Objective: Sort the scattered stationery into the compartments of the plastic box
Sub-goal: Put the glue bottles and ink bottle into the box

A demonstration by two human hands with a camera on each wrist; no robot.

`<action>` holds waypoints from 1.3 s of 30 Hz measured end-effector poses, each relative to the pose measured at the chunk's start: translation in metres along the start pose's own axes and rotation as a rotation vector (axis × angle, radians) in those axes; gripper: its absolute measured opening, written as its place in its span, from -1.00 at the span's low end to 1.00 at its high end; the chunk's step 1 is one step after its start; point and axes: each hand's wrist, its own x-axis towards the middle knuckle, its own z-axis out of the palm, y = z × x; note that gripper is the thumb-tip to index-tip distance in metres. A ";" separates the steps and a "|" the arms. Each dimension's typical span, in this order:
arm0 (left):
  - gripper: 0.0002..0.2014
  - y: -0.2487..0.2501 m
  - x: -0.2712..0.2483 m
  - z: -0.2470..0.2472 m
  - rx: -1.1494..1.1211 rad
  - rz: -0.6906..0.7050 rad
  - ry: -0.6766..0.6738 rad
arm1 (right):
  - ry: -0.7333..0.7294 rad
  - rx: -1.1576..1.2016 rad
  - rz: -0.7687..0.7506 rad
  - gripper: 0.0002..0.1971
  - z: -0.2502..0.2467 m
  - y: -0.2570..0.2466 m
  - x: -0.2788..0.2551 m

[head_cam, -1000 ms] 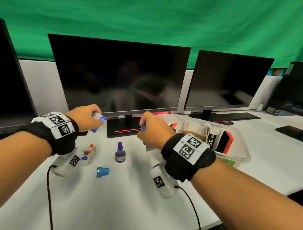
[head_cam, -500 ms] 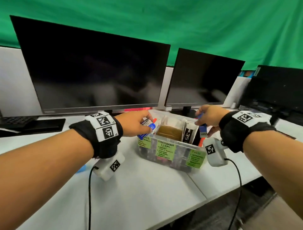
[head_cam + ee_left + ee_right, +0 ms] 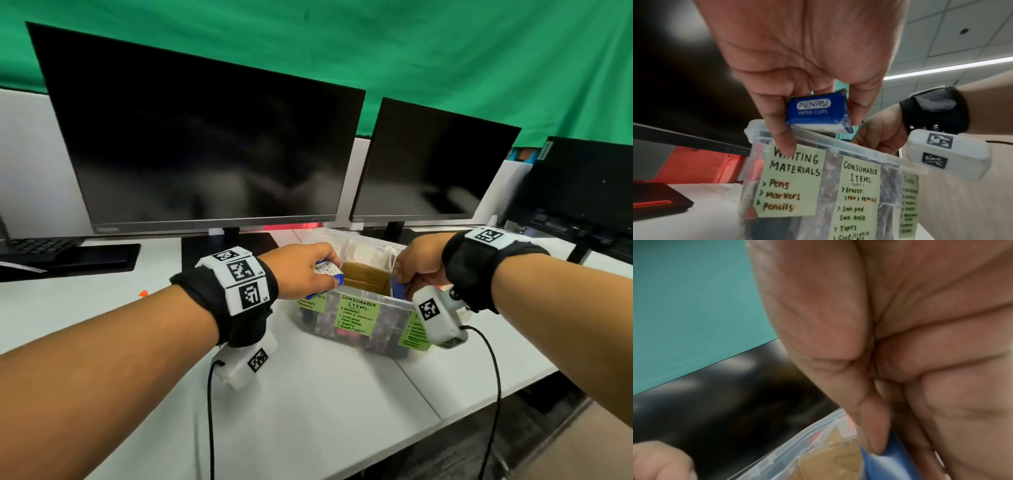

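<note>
A clear plastic box (image 3: pixel 383 342) (image 3: pixel 838 146) with green labels stands on the white desk in front of the monitors. My left hand (image 3: pixel 305 270) (image 3: pixel 816 113) pinches a small blue paper-clip box (image 3: pixel 327 269) (image 3: pixel 816 112) between thumb and fingers, just above the box's left rim near the "Writing Materials" label (image 3: pixel 791 181). My right hand (image 3: pixel 416 265) (image 3: pixel 890 426) grips a blue object (image 3: pixel 397 289) (image 3: pixel 892 464) over the right side of the box, by the brown tape roll (image 3: pixel 364 277) (image 3: pixel 828 464). What the blue object is stays hidden by the fingers.
Two dark monitors (image 3: pixel 205 154) (image 3: pixel 428 171) stand close behind the box, a third screen (image 3: pixel 582 185) at the far right. A keyboard (image 3: pixel 37 245) lies at the far left. The desk's front edge (image 3: pixel 479 401) drops off just right of the box.
Both hands moved from the scattered items on the left over to the box. Since half a second ago they have come lower and closer to its rim, still holding their items.
</note>
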 end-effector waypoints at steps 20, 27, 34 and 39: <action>0.06 0.030 0.011 0.011 -0.237 0.070 0.232 | -0.233 0.186 -0.204 -0.78 -0.003 -0.032 -0.045; -0.26 0.030 0.005 0.009 -0.053 0.105 0.153 | 0.052 -0.027 -0.219 -0.94 -0.020 -0.027 -0.038; -0.76 0.003 0.006 0.004 0.155 0.084 -0.070 | 0.295 -0.674 -0.176 -0.73 -0.039 -0.015 -0.017; -0.78 -0.001 0.007 0.008 0.057 0.072 -0.050 | 0.264 -0.991 -0.209 -0.59 -0.028 -0.035 0.002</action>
